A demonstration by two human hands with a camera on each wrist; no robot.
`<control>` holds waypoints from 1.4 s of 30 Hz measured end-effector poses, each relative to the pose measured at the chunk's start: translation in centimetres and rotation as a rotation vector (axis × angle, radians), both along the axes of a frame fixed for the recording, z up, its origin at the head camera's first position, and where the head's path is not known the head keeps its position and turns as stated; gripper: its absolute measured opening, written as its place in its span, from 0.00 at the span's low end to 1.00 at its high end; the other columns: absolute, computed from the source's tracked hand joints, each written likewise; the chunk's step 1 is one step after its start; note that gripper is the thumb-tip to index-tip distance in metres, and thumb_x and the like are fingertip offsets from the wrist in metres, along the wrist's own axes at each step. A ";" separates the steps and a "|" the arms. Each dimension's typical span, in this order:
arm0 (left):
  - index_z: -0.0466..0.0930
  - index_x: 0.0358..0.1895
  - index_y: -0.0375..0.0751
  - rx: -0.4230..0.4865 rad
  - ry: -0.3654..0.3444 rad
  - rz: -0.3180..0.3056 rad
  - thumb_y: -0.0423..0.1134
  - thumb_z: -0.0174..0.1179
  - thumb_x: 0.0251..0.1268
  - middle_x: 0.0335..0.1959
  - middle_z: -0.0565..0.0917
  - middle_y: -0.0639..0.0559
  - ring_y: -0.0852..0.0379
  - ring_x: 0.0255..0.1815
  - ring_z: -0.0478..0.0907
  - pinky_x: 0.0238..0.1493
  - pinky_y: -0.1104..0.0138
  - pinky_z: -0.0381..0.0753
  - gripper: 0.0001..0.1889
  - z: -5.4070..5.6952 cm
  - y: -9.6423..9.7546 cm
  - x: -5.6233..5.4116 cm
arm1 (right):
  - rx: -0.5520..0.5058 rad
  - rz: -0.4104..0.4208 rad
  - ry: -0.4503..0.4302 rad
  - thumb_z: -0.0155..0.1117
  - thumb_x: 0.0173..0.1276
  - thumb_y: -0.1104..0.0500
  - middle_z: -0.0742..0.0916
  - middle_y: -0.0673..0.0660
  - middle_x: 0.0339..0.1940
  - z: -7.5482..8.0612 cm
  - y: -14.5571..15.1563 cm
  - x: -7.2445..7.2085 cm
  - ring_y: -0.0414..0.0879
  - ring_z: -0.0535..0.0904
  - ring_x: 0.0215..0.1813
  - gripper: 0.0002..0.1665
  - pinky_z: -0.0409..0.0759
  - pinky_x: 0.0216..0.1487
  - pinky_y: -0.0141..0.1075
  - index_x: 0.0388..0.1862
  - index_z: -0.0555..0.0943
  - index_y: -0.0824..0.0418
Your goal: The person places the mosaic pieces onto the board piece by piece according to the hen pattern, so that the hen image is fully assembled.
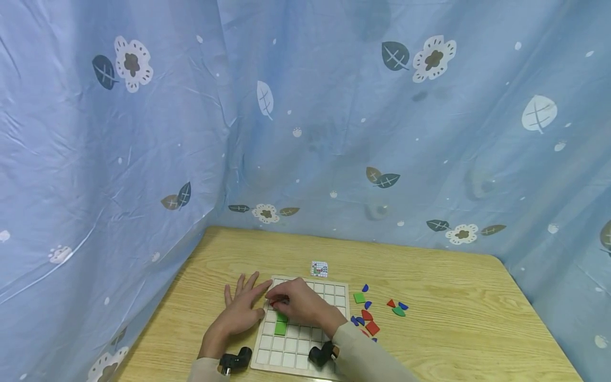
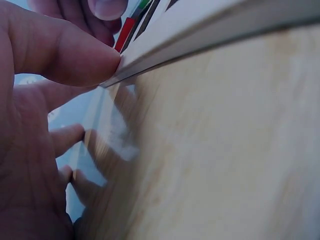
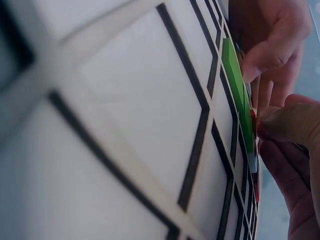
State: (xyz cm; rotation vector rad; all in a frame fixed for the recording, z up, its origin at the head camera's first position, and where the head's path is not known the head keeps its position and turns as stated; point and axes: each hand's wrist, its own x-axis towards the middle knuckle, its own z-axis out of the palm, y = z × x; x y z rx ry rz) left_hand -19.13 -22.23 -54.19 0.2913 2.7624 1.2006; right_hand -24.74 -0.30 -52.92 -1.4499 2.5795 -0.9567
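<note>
A pale grid board (image 1: 264, 342) lies on the table, with green square tiles (image 1: 280, 328) in cells near its left side. My left hand (image 1: 238, 314) is spread at the board's left edge, its thumb and index finger touching the rim; the other fingers reach out over the table. Above the green tiles, my right hand (image 1: 305, 303) pinches a small red piece (image 1: 273, 303) at the board's upper left. Fingers mostly cover that piece, so its shape is hidden. The right wrist view shows the thumb (image 3: 285, 122) against red beside the green tiles (image 3: 237, 92).
Loose pieces lie right of the board: a green square (image 1: 359, 298), a red square (image 1: 372, 328), a green leaf-shaped piece (image 1: 398, 312), a red triangle (image 1: 391, 303) and several blue ones. Behind the board is a small printed card (image 1: 319, 269). A blue curtain (image 1: 305, 159) hangs around the table.
</note>
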 end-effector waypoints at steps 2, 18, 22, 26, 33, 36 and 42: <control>0.71 0.84 0.47 0.000 0.000 0.000 0.32 0.62 0.65 0.92 0.49 0.34 0.27 0.92 0.26 0.77 0.27 0.08 0.40 0.0 0.0 0.0 | -0.003 -0.010 -0.028 0.72 0.77 0.63 0.96 0.49 0.50 0.1 0.0 0.0 0.32 0.91 0.52 0.15 0.86 0.55 0.23 0.59 0.91 0.58; 0.70 0.84 0.48 0.002 -0.010 -0.003 0.32 0.61 0.66 0.92 0.48 0.35 0.28 0.92 0.25 0.76 0.28 0.08 0.40 -0.1 -0.1 -0.1 | 0.052 -0.022 0.047 0.73 0.75 0.64 0.96 0.47 0.48 0.5 -0.5 0.3 0.32 0.91 0.49 0.14 0.84 0.51 0.20 0.57 0.92 0.56; 0.70 0.84 0.49 0.001 -0.008 -0.003 0.31 0.61 0.66 0.92 0.49 0.35 0.28 0.92 0.25 0.76 0.27 0.08 0.40 -0.2 -0.1 -0.1 | 0.059 -0.020 0.074 0.73 0.75 0.65 0.96 0.46 0.48 0.5 -0.5 0.3 0.32 0.91 0.49 0.14 0.84 0.50 0.21 0.56 0.93 0.55; 0.70 0.84 0.49 0.000 -0.005 -0.002 0.32 0.61 0.66 0.92 0.49 0.35 0.28 0.92 0.25 0.77 0.28 0.08 0.40 -0.2 -0.1 -0.1 | 0.075 -0.024 0.068 0.73 0.75 0.65 0.95 0.45 0.49 0.4 -0.5 0.3 0.31 0.90 0.50 0.14 0.83 0.51 0.19 0.56 0.93 0.54; 0.71 0.84 0.48 -0.004 -0.002 0.000 0.32 0.61 0.65 0.92 0.49 0.35 0.27 0.92 0.26 0.76 0.27 0.08 0.40 -0.3 -0.1 -0.1 | 0.081 -0.011 0.064 0.74 0.75 0.64 0.95 0.45 0.50 0.4 -0.5 0.4 0.30 0.90 0.50 0.15 0.83 0.52 0.19 0.57 0.93 0.53; 0.71 0.84 0.48 -0.001 -0.001 0.001 0.32 0.61 0.65 0.92 0.49 0.34 0.27 0.91 0.26 0.76 0.27 0.08 0.40 -0.2 -0.1 -0.1 | 0.080 -0.006 0.069 0.73 0.75 0.64 0.95 0.45 0.50 0.4 -0.5 0.3 0.30 0.90 0.50 0.16 0.83 0.52 0.19 0.57 0.93 0.52; 0.71 0.84 0.48 0.003 -0.002 -0.003 0.31 0.61 0.65 0.92 0.49 0.34 0.27 0.91 0.25 0.76 0.27 0.08 0.40 -0.2 -0.1 -0.1 | 0.083 -0.008 0.089 0.73 0.76 0.63 0.95 0.46 0.50 0.6 -0.5 0.4 0.30 0.90 0.49 0.15 0.82 0.52 0.18 0.58 0.92 0.54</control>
